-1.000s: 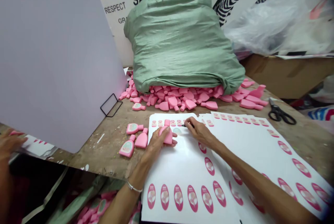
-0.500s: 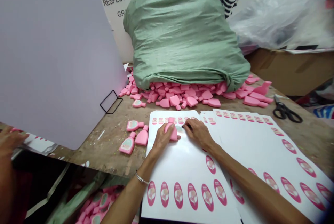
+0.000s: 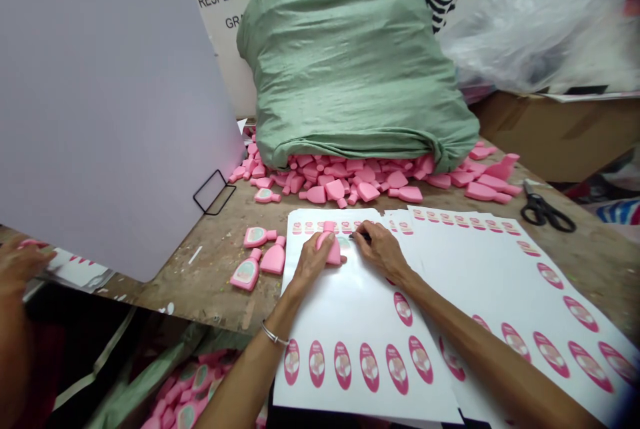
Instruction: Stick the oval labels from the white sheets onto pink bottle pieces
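My left hand (image 3: 311, 260) is closed around a small pink toy bottle (image 3: 329, 246), its neck pointing away from me over a white sticker sheet (image 3: 345, 302). Just right of the bottle, my right hand (image 3: 377, 248) pinches a small dark tool, mostly hidden in the fingers. The tool's thin tip reaches toward a pale green label (image 3: 344, 242) by the bottle. Rows of pink oval stickers (image 3: 343, 366) line the sheet's near edge. To the left lie a labelled pink bottle (image 3: 245, 272), another labelled one (image 3: 259, 236) and a plain-faced one (image 3: 273, 257).
A green sack (image 3: 350, 69) rests behind a heap of pink bottles (image 3: 365, 182). More sticker sheets (image 3: 480, 269) and black scissors (image 3: 543, 208) lie rightward. A pale board (image 3: 110, 102) stands left, with another person's hand (image 3: 30, 259) beyond it. Below the table edge are bottles (image 3: 175, 396).
Both hands stay almost in place, the bottle still in the left and the dark tool in the right. The view has shifted slightly.
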`<state>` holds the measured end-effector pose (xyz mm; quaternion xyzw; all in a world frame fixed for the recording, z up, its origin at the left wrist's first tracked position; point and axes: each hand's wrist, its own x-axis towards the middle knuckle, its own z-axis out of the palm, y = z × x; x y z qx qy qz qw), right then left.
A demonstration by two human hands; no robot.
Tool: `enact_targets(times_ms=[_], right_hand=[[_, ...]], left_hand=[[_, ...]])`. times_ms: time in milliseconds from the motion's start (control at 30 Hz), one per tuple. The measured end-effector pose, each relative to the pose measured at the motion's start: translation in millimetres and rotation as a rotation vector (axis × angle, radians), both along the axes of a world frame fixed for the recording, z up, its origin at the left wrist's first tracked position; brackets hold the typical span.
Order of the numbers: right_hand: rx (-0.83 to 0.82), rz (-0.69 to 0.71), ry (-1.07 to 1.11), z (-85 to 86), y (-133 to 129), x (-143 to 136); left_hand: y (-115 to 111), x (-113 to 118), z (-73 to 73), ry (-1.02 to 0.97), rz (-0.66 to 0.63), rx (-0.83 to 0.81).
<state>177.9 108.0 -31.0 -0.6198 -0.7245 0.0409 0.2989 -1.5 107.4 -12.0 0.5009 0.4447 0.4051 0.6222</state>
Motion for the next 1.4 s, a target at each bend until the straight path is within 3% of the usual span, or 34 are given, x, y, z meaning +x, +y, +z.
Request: enact_targets(times_ms=[267, 433, 533, 633, 733, 967, 1400], right_hand=[[0.005, 0.025, -0.047, 1.3, 1, -5], [0.131, 0.067, -0.002, 2.3, -2, -4], [0.155, 0.041, 0.183, 10.4, -9, -5], [0.07, -0.028, 0.482, 28.2, -19, -9], [-0.024, 0.0, 0.635, 48.3, -29, -15], [-0.06, 0.1, 0.685, 66.8, -46, -33], [-0.018, 0.093, 0.668, 70.0, -52, -41]], left_hand=[[1, 0, 2.4, -0.02, 0.01, -0.042], [3, 2, -0.9, -0.07, 0.051, -0.074], [2, 3, -0.4, -0.136, 0.095, -0.078], [-3, 2, 5.6, -0.236, 0.141, -0.101], [-11, 1, 17.7, -0.357, 0.141, -0.176], [-29, 3, 43.9, -0.48, 0.052, -0.231], [-34, 3, 48.2, -0.501, 0.047, -0.189]])
